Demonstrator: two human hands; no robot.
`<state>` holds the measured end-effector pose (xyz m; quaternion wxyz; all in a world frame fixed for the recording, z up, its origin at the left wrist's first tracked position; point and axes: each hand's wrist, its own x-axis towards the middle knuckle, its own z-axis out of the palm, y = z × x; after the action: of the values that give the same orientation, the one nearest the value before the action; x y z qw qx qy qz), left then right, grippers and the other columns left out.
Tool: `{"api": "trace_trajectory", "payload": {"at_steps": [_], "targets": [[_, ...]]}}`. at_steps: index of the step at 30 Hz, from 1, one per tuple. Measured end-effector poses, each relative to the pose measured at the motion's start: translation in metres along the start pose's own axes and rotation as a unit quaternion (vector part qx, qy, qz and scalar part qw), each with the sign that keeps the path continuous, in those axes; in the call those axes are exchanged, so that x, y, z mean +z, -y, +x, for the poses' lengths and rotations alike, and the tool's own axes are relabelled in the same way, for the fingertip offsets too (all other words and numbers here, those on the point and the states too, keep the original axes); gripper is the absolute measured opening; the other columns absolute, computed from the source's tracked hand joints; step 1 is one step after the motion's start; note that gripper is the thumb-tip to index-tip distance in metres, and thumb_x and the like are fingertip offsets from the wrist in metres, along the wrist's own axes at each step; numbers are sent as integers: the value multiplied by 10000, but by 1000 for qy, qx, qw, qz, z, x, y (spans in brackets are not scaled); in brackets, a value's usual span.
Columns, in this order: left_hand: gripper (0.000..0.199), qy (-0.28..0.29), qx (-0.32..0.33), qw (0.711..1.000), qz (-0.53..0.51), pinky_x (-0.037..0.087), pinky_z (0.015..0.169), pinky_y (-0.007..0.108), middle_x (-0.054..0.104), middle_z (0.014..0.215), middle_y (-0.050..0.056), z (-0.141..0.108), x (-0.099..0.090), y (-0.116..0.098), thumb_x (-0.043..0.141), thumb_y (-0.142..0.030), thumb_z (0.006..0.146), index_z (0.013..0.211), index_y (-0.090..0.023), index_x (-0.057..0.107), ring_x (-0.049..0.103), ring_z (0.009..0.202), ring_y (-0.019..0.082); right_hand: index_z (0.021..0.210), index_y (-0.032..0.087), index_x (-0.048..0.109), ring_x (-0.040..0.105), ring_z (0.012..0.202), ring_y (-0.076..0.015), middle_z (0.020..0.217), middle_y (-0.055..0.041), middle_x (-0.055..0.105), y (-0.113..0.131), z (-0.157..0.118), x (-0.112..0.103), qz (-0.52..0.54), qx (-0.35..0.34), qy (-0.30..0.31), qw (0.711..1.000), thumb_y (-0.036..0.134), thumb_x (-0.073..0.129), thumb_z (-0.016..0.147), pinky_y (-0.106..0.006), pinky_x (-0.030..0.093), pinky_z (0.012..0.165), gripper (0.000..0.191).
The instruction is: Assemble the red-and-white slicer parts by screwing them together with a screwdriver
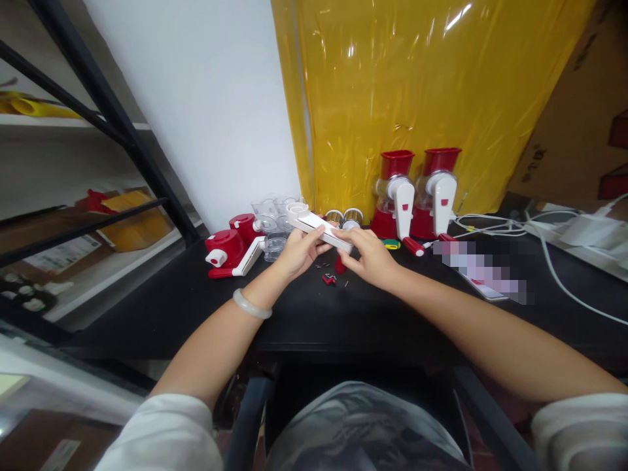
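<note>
A white crank handle (318,229) with a round hub at its upper left end is held above the black table. My left hand (300,252) is closed around its middle, thumb on top. My right hand (373,257) grips the lower right end between thumb and fingers. Under that end a red knob (340,265) shows in part; whether it joins the handle I cannot tell. Below my hands lie small red pieces (329,279) and several tiny metal parts, one a small pin or screw (347,284).
Two red-and-white rotary graters (404,196) stand at the back right. Red grater bases (223,247), another white handle (249,256) and clear plastic housings (275,216) sit left. Metal grating drums (352,217) stand behind my hands. A phone (483,281) and white cables (495,226) lie right.
</note>
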<state>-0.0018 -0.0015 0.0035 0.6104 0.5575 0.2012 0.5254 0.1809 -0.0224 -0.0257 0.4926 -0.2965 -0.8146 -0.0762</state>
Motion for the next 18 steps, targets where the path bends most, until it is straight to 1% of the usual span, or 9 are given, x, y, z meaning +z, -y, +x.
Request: {"api": "trace_trajectory", "payload": {"at_steps": [4,8,11,14,16,18], "targets": [[343,7,-3,1000,12,533,887,358,706,1116,88,0,0,-1,709,-292,799,1099,-175,592,685,1002,208,1250,249,564,637,1003,-239,1090,-80,676,0,-1,0,0,7,11,1000,234,547,861,-433,460,872,390],[354,31,-7,999,27,526,903,359,703,1137,112,-1,0,-4,685,-298,814,1133,-158,618,671,1048,228,1268,250,554,632,1014,-241,1060,-77,677,1,-1,-1,-9,1,18,1000,260,530,885,-431,461,867,384],[365,36,-5,999,37,519,926,359,685,1189,124,-1,2,-7,667,-297,817,1147,-145,636,645,1104,245,1291,235,528,616,1069,-253,1135,-95,665,2,0,-2,-9,-2,19,1000,256,527,886,-445,457,893,405],[361,26,19,999,39,502,964,383,635,1284,110,-1,3,-9,670,-246,804,1154,-170,628,612,1162,255,1336,215,471,615,1059,-262,1202,-117,641,1,0,-2,10,27,19,999,262,547,872,-467,462,905,473],[385,13,45,999,28,480,998,416,620,1304,90,0,3,-9,681,-205,795,1172,-202,603,591,1195,253,1349,207,447,621,1027,-263,1161,-118,653,-1,1,-1,21,45,14,999,269,557,868,-477,469,903,498],[441,3,65,998,15,456,1028,428,649,1249,72,1,3,-9,700,-191,783,1204,-227,574,590,1198,239,1336,206,453,617,1026,-267,1099,-110,669,-3,2,-1,23,49,-1,999,274,569,865,-485,470,910,490]]}}
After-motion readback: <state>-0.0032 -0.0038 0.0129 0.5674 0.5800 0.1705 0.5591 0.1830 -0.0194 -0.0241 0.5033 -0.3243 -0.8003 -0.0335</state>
